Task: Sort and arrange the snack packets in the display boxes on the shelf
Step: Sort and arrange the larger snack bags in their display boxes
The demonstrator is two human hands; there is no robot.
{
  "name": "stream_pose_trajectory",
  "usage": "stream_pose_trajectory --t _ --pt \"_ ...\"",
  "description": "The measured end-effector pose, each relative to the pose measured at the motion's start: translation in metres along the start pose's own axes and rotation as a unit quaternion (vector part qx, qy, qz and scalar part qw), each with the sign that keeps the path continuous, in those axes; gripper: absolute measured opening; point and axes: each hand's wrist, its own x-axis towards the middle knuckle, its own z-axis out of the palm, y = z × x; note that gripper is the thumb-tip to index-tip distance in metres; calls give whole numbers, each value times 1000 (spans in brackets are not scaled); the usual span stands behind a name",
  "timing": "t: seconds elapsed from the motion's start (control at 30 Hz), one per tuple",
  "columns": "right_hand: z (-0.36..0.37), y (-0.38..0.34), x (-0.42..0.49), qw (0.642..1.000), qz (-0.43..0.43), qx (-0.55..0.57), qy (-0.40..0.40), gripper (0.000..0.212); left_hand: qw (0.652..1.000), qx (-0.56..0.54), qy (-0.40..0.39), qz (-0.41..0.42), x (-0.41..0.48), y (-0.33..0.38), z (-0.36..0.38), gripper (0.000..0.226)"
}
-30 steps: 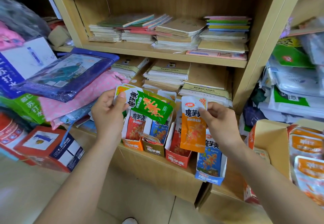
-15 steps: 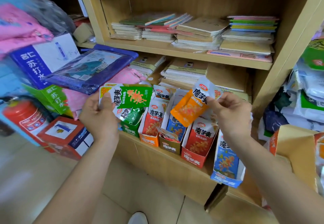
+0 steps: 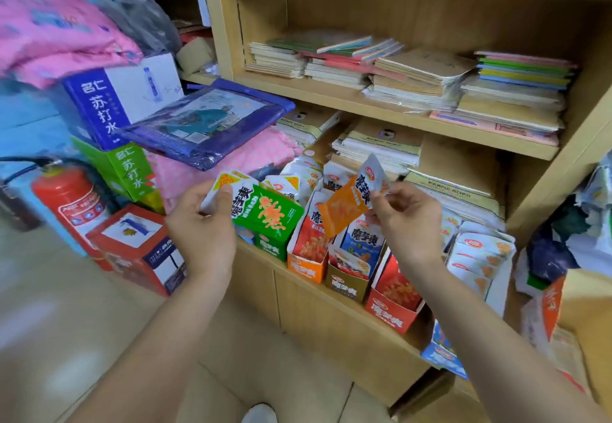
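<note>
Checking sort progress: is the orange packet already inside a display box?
No, the right hand pinches the orange packet in the air above the display boxes.

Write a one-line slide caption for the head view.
Left hand holds a green packet, right hand pinches an orange packet above the display boxes.

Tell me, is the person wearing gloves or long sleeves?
No. The left grip and right grip are bare hands: no gloves, rings or watch that I can see. The left forearm and right forearm are bare too, with no sleeve in view.
</note>
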Motion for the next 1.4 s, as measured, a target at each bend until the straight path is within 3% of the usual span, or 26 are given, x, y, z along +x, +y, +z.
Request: stream_pose_trajectory --t 0.1,0.2,0.3,0.37,0.43,0.53,0.6,0.7,0.8,0.87,0.97,1.13,1.23,1.3,1.4 --pt "12 0 -3 995 -3 -80 -55 25 1000 15 -14 9 -2 2 2 15" --pt "29 0 5 984 -23 -154 -87 16 999 47 -22 15 -2 2 1 10" --pt "46 -6 17 976 51 -116 -179 7 998 57 -16 9 0 2 -2 15" --pt "48 -12 23 954 141 -20 -265 12 998 58 -16 9 0 2 -4 17" --pt "42 -10 28 926 161 24 -341 20 998 57 -16 12 -1 4 -7 14" --pt "35 -3 29 874 126 -25 -468 39 996 79 -35 36 -2 3 -8 11" --pt "36 -2 28 853 70 -115 -504 43 993 85 -76 39 -5 6 -6 9" --pt "39 2 33 873 -14 -197 -446 44 984 97 -131 68 -11 5 0 16" --pt "37 10 42 879 -120 -331 -321 36 983 98 -142 64 -12 3 6 19" --pt "36 16 47 843 -160 -446 -255 41 986 92 -128 52 -11 2 9 21" --pt "38 21 52 790 -151 -539 -250 47 989 81 -119 43 -12 6 11 13" --pt "42 19 54 846 -193 -457 -195 13 989 89 -114 34 -12 7 10 13" --pt "40 18 53 890 -153 -369 -218 20 988 90 -114 45 -12 7 8 12" --pt "39 19 50 890 -180 -359 -218 21 987 94 -118 50 -13 8 7 13" --pt "40 24 46 862 -270 -380 -200 12 987 99 -119 50 -14 12 7 14"
